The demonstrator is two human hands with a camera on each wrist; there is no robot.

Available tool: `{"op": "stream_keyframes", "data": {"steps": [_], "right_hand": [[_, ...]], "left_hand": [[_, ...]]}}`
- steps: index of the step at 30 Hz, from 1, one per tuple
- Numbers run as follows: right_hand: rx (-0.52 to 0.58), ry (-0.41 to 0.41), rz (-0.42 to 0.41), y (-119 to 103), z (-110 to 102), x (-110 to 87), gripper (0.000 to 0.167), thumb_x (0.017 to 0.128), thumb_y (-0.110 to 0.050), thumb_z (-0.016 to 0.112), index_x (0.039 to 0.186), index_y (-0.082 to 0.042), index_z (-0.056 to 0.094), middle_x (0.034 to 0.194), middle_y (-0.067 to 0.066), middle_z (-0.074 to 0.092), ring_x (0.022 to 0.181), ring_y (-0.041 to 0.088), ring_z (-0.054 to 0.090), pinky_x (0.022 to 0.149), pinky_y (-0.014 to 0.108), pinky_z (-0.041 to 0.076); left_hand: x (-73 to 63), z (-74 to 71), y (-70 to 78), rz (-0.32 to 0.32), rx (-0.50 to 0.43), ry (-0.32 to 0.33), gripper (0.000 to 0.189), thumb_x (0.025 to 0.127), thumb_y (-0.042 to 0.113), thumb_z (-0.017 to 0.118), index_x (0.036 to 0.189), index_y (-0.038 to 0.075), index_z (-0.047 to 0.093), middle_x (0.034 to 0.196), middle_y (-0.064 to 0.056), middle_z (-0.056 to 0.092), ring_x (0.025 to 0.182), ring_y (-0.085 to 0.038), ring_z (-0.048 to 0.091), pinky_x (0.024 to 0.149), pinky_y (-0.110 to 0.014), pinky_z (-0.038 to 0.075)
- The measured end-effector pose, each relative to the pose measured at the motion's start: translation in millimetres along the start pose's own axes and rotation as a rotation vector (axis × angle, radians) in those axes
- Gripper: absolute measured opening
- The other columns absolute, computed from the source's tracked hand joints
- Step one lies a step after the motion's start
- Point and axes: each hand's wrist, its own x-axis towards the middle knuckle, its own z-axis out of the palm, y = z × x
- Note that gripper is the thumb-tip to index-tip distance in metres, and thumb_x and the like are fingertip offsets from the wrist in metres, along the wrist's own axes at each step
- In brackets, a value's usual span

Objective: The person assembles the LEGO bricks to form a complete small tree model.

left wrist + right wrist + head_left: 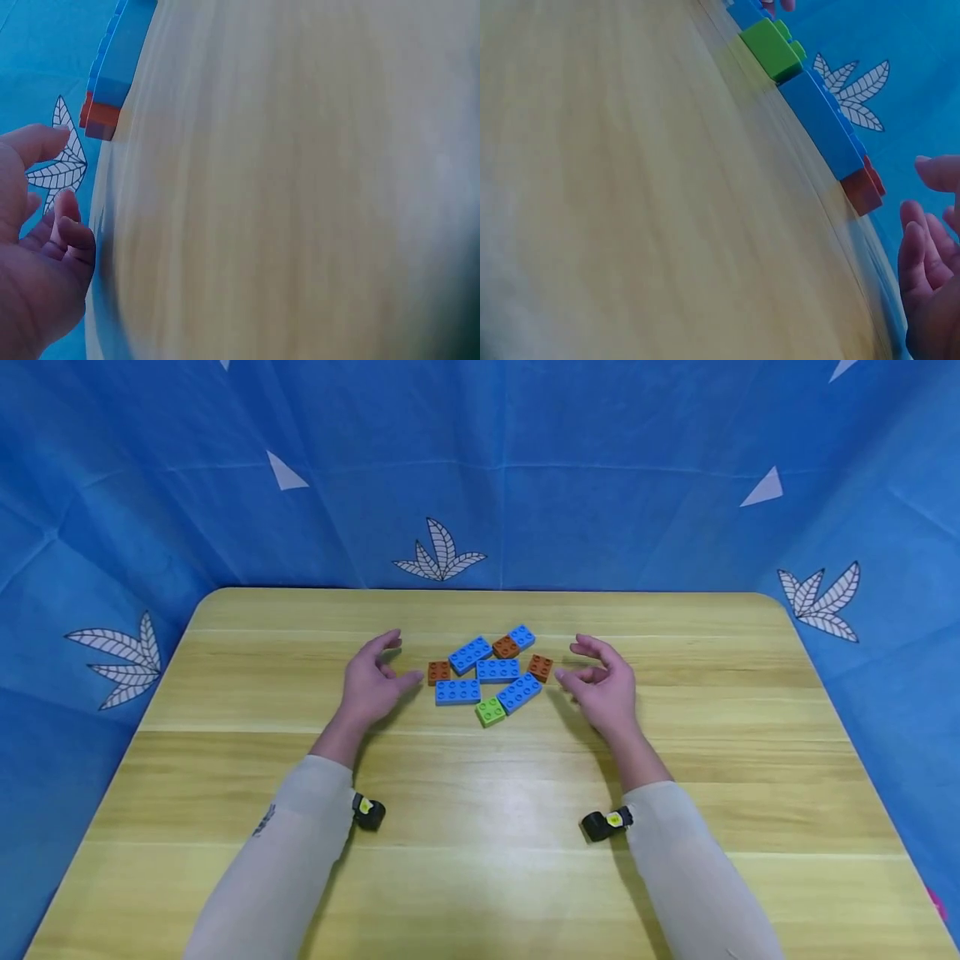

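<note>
While both my hands hover at either side of the bricks, neither has hold of anything. My left hand (377,683), left of the frame's centre, has its fingers loosely bent with a wide gap to the thumb; my right hand (606,687), right of centre, mirrors it. My left thumb tip is just beside the leftmost brown brick (438,672), my right one near the rightmost brown brick (540,667).

The bricks lie in a loose cluster around the middle of the head view, slightly above its centre. I judge the work to be at a start or a pause: the pieces share one patch, studs up, and I see no tower. Gripping any of them is undone. At the cluster's top, the middle brown brick (506,647) meets the top blue brick (522,636); whether they are joined I cannot tell. The green brick (491,712), at the bottom, touches or nearly touches the lower right blue brick (519,693).

All look like moulded plastic, smooth-walled and sharp-edged, with round studs; the green one is a squat block, the lower left blue brick (457,692) a longer oblong. Beneath them the table (498,827) shows pale wood grain and a soft sheen at lower centre, while creased blue cloth (600,527) fills the upper frame.
</note>
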Motion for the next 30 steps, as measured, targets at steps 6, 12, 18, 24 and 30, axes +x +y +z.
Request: {"op": "stream_keyframes", "data": {"steps": [6, 12, 18, 24, 30], "right_hand": [[-0.049, -0.048, 0.023, 16.0, -1.7, 7.0, 0.047, 0.085, 0.003, 0.077, 0.129, 0.005, 0.060, 0.125, 0.024, 0.060, 0.067, 0.015, 0.062, 0.052, 0.025, 0.051], [-0.133, -0.094, 0.029, 29.2, -1.2, 12.1, 0.043, 0.086, -0.005, 0.079, 0.126, 0.001, 0.064, 0.120, 0.014, 0.064, 0.065, 0.017, 0.058, 0.053, 0.024, 0.050], [-0.217, -0.118, 0.045, 29.6, -0.7, 12.9, 0.040, 0.086, -0.006, 0.078, 0.124, -0.004, 0.066, 0.117, 0.007, 0.066, 0.068, 0.022, 0.058, 0.055, 0.025, 0.049], [-0.304, -0.133, 0.049, 29.7, 0.8, 14.0, 0.040, 0.086, -0.008, 0.077, 0.124, -0.006, 0.066, 0.114, 0.005, 0.067, 0.074, 0.023, 0.059, 0.062, 0.027, 0.049], [-0.339, -0.139, 0.063, 29.2, 3.2, 15.1, 0.042, 0.086, -0.009, 0.079, 0.125, -0.007, 0.066, 0.115, 0.005, 0.067, 0.075, 0.023, 0.058, 0.064, 0.029, 0.048]], "left_hand": [[0.6, 5.5, -1.3, -0.040, -0.012, -0.060, 0.057, 0.087, 0.020, 0.080, 0.138, 0.012, 0.058, 0.129, -0.001, 0.060, 0.075, -0.024, 0.050, 0.063, -0.032, 0.043], [1.5, 8.1, -1.1, -0.047, 0.014, -0.102, 0.045, 0.087, 0.020, 0.080, 0.130, 0.013, 0.065, 0.122, 0.000, 0.064, 0.073, -0.025, 0.049, 0.063, -0.034, 0.042], [1.7, 10.2, 0.3, -0.015, 0.070, -0.132, 0.040, 0.088, 0.019, 0.079, 0.125, 0.013, 0.068, 0.120, 0.000, 0.064, 0.085, -0.024, 0.051, 0.073, -0.036, 0.045], [0.6, 11.3, 1.5, 0.010, 0.125, -0.140, 0.038, 0.088, 0.018, 0.078, 0.124, 0.012, 0.069, 0.119, -0.002, 0.065, 0.082, -0.024, 0.051, 0.070, -0.036, 0.043], [0.7, 13.7, 1.9, -0.004, 0.162, -0.135, 0.036, 0.088, 0.021, 0.079, 0.122, 0.013, 0.070, 0.115, -0.002, 0.065, 0.079, -0.024, 0.050, 0.069, -0.036, 0.042]]}}
